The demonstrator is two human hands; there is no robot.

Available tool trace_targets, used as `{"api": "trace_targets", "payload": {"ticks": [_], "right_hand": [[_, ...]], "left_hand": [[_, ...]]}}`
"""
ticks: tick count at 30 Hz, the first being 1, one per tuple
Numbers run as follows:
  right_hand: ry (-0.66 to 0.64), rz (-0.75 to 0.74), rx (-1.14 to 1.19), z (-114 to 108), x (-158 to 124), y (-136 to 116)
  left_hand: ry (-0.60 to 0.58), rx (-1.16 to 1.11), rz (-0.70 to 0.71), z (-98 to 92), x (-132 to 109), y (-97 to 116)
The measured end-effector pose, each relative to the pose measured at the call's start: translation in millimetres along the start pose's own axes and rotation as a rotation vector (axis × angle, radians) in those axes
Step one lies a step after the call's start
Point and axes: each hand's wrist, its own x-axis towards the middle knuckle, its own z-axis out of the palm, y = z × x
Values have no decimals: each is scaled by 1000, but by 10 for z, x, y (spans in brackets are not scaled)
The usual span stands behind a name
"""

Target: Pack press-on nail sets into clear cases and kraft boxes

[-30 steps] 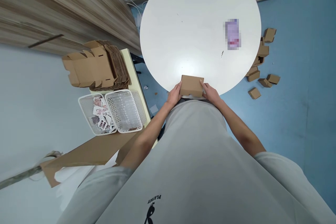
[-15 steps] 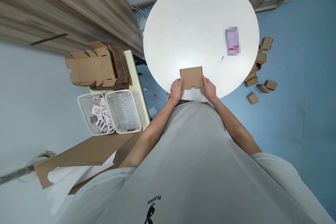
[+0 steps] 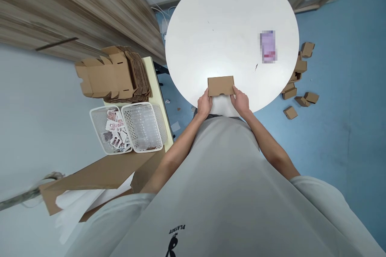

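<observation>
A small brown cardboard box (image 3: 220,85) sits at the near edge of the round white table (image 3: 229,20), its lid side facing up. My left hand (image 3: 205,104) grips its left near corner, the thumb along the side. At the right near corner, my right hand (image 3: 240,101) holds the box with thumb and fingers against its side. The fingers under and behind the box are partly hidden. A blurred purple item (image 3: 267,47) lies on the table's right part.
To the left, a side table (image 3: 157,88) bears stacked flat cardboard blanks (image 3: 104,76), a white basket of printed cards (image 3: 116,130) and a basket of clear plastic pieces (image 3: 143,128). Below stands a large open carton (image 3: 99,172). Several small boxes (image 3: 290,112) lie on the blue floor at right.
The lid's near edge with its notch has swung down, so the box's top looks shallower now. Both hands keep their hold at the sides, and the left hand has shifted slightly rightward.
</observation>
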Motion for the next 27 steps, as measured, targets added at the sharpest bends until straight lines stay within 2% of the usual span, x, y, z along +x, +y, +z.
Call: {"api": "trace_targets", "payload": {"ticks": [4, 9, 18, 22, 27], "right_hand": [[40, 98, 108, -229, -30, -159], [7, 181, 125, -304, -59, -223], [-10, 101, 110, -237, -17, -156], [15, 116, 172, -253, -29, -152], [-3, 163, 201, -336, -96, -206]], "left_hand": [[84, 27, -44, -219, 29, 205], [59, 130, -34, -375, 67, 318], [128, 30, -23, -370, -4, 273], [172, -7, -46, -353, -21, 247], [170, -7, -62, -386, -3, 236]]}}
